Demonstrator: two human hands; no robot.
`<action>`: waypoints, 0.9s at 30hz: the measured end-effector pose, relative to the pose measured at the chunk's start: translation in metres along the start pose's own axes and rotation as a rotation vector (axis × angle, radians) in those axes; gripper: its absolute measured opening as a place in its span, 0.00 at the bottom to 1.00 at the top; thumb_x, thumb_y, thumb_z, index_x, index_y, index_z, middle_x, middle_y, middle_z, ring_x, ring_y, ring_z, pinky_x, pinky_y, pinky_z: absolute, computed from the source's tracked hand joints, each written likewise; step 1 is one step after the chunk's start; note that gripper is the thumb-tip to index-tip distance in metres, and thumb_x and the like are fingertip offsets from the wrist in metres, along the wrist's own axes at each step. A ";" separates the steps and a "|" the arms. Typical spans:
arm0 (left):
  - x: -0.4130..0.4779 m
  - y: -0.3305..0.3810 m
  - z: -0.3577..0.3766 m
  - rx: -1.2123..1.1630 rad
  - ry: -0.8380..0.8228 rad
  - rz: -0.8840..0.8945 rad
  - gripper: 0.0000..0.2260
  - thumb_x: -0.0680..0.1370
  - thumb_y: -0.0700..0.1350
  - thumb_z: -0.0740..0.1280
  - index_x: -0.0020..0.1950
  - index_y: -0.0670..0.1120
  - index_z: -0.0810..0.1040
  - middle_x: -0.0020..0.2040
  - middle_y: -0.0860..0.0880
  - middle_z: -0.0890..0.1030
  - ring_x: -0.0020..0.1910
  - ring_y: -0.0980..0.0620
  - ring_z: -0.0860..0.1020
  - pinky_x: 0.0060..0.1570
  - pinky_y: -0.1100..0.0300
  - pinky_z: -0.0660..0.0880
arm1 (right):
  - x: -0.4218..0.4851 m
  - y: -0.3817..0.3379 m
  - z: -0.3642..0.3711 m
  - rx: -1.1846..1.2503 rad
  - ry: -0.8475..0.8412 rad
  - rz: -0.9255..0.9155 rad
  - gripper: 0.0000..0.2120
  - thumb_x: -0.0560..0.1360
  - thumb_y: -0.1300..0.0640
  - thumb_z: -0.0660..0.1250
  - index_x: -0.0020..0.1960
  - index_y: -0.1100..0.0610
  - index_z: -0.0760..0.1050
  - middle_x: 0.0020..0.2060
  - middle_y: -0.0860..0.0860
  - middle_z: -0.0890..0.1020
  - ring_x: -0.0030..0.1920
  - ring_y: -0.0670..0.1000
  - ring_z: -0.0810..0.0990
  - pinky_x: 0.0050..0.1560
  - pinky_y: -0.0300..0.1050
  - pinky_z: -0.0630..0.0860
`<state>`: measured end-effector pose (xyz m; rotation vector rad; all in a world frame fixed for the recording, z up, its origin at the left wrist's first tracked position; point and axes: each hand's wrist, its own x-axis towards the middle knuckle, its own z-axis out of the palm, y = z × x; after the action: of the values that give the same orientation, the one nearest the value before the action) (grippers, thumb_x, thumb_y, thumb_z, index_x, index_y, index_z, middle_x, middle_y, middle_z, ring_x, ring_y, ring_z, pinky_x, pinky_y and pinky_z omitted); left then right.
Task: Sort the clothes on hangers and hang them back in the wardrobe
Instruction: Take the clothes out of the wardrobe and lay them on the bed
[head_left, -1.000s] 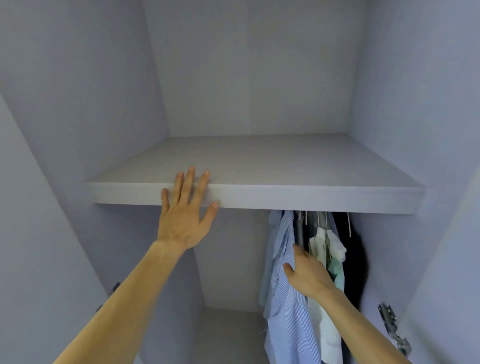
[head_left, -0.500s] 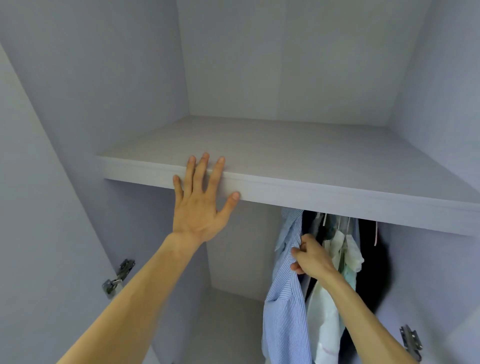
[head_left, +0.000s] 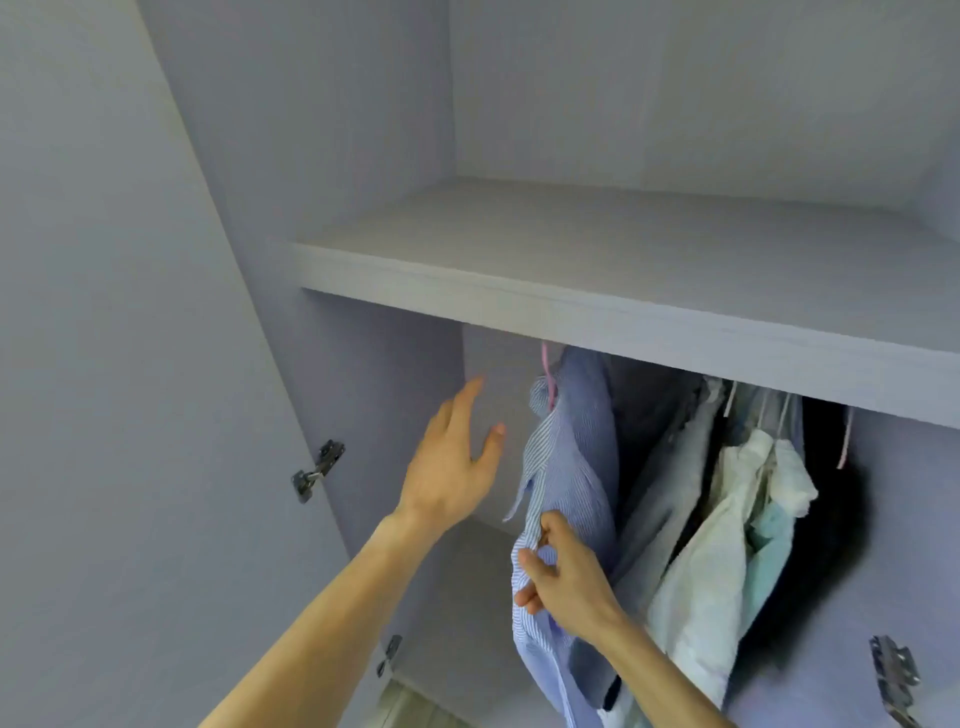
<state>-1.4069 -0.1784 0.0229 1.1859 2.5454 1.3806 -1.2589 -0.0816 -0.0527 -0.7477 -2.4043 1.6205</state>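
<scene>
A blue striped shirt (head_left: 566, 467) hangs on a pink hanger (head_left: 548, 376) under the wardrobe shelf (head_left: 519, 296), leftmost of the hung clothes. My right hand (head_left: 563, 582) pinches the shirt's front edge at mid height. My left hand (head_left: 454, 457) hovers with straight fingers just left of the shirt, below the shelf, holding nothing. To the right hang a pale grey garment (head_left: 670, 467), white and mint clothes (head_left: 743, 519) and a dark garment (head_left: 831, 493). The rail is hidden behind the shelf.
The wardrobe's left side wall carries two metal hinges (head_left: 317, 470), and another hinge (head_left: 893, 675) sits at the lower right. The space under the shelf left of the shirt holds no clothes. The upper shelf surface bears nothing.
My left hand has come off the shelf's front edge and dropped down beside the shirt. My right hand has slid lower on the striped shirt's front. The view has swung to the left.
</scene>
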 end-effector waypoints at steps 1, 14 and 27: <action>-0.017 -0.013 0.003 -0.047 -0.072 -0.125 0.26 0.83 0.57 0.60 0.79 0.55 0.58 0.75 0.54 0.67 0.73 0.54 0.67 0.67 0.59 0.66 | -0.005 0.003 0.015 0.000 -0.043 -0.010 0.10 0.81 0.60 0.63 0.47 0.51 0.62 0.25 0.50 0.79 0.30 0.55 0.84 0.33 0.47 0.81; -0.192 -0.085 -0.075 0.158 -0.109 -0.589 0.09 0.76 0.51 0.68 0.51 0.47 0.78 0.44 0.49 0.83 0.46 0.43 0.78 0.45 0.53 0.74 | -0.068 -0.009 0.153 -0.275 -0.597 -0.256 0.05 0.77 0.57 0.67 0.53 0.54 0.76 0.46 0.46 0.83 0.46 0.40 0.80 0.51 0.36 0.75; -0.512 -0.041 -0.141 -0.085 0.406 -0.985 0.08 0.78 0.46 0.64 0.54 0.56 0.80 0.47 0.55 0.83 0.50 0.51 0.80 0.55 0.54 0.76 | -0.145 -0.050 0.277 -0.570 -0.868 -0.715 0.27 0.75 0.46 0.71 0.71 0.36 0.65 0.70 0.37 0.64 0.63 0.43 0.77 0.64 0.41 0.68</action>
<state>-1.1155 -0.6109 -0.0866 -0.4253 2.5903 1.4525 -1.2565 -0.3944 -0.0985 0.9264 -3.1511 1.0424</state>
